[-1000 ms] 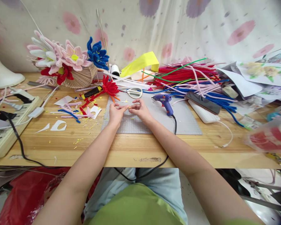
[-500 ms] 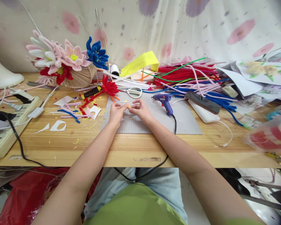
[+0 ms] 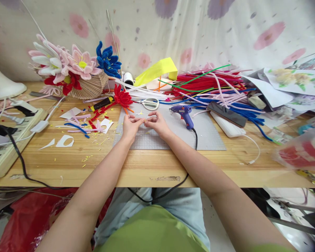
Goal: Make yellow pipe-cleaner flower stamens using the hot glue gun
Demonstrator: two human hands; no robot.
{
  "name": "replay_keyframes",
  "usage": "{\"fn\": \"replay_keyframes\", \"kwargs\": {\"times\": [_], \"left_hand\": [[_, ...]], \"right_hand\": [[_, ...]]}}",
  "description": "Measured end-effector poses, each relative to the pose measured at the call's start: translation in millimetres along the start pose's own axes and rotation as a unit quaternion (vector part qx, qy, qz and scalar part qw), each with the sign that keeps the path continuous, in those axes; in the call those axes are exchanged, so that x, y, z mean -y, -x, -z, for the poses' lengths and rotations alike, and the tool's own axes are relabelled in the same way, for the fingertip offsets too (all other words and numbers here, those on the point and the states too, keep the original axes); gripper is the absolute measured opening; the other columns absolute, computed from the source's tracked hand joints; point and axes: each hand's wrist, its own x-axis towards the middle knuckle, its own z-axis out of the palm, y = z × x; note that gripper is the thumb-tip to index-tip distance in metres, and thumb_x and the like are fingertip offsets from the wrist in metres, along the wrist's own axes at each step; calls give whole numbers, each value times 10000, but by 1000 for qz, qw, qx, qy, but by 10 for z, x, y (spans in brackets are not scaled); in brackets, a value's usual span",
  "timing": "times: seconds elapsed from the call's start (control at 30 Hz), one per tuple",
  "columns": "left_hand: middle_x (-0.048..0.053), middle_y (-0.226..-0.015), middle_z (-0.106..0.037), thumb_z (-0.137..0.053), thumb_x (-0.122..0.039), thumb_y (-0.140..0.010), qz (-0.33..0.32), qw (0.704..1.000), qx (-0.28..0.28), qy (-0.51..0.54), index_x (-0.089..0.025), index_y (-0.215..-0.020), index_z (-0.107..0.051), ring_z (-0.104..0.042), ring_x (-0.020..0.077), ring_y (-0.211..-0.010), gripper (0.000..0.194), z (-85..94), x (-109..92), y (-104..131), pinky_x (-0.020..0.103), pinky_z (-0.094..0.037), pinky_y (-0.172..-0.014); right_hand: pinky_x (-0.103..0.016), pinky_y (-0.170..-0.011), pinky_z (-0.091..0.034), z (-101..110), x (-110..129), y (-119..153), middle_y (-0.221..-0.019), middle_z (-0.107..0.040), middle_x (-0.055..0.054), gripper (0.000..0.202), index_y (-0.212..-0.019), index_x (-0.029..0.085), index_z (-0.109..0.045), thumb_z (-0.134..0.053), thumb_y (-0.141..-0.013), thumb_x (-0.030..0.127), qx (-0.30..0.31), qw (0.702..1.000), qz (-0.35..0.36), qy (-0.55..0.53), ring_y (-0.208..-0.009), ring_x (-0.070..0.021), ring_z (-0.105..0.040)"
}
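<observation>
I am watching a tiny yellow piece (image 3: 145,120), probably a snippet of pipe cleaner though it is too small to be sure, being pinched between both hands just above the grey cutting mat (image 3: 210,134). Compared with a second ago it is showing less: the yellow tip that was poking out clearly between the fingertips is now almost covered. That suggests to me the fingers are rolling or pressing it tighter rather than letting go.

The left hand (image 3: 130,126) is curling closed, thumb and forefinger nipped onto the piece, the other fingers tucked under. The right hand (image 3: 157,123) is meeting it from the other side, its fingertips also closed on the same piece, wrist resting on the mat. Both hands are sitting almost where they were, having barely shifted.

Just beyond the right hand a blue glue gun (image 3: 184,113) is lying on the mat, its cord running off the counter (image 3: 136,168) edge. White-handled scissors (image 3: 150,103) are lying near the far edge of the mat, with a red pipe-cleaner flower (image 3: 122,97) beside them. Further back a heap of pipe cleaners (image 3: 212,87) is spreading across the right side.
</observation>
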Motion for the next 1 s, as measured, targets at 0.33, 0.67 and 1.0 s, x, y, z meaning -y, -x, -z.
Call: {"fn": "replay_keyframes", "kwargs": {"times": [0.33,0.67,1.0], "left_hand": [[-20,-662,-644,-741,-181,-526,24,1000,-1,-10,-204,-822,-416,-592,119,-616,440,-9,-55,21,224,-371,-572],[-17,-687,-643,-732,-184,-522,29,999,-30,-20,-212,-824,-387,-586,120,-621,459,4,-80,13,213,-359,-566],[-33,-699,-621,-731,-207,-522,37,999,-16,-18,-219,-841,-357,-549,98,-549,492,33,-94,15,171,-315,-406]], "right_hand": [[-268,-650,-456,30,18,7,-612,-618,91,477,-861,219,-411,-730,-514,290,-12,1000,-1,1,-563,-87,-574],[-274,-596,-472,206,247,27,-627,-630,53,433,-809,205,-457,-762,-511,280,33,998,-38,49,-572,-105,-586],[-288,-440,-367,1520,873,329,-444,-490,-1,378,-538,201,-529,-693,-642,526,87,871,-114,469,-415,-106,-415]]}}
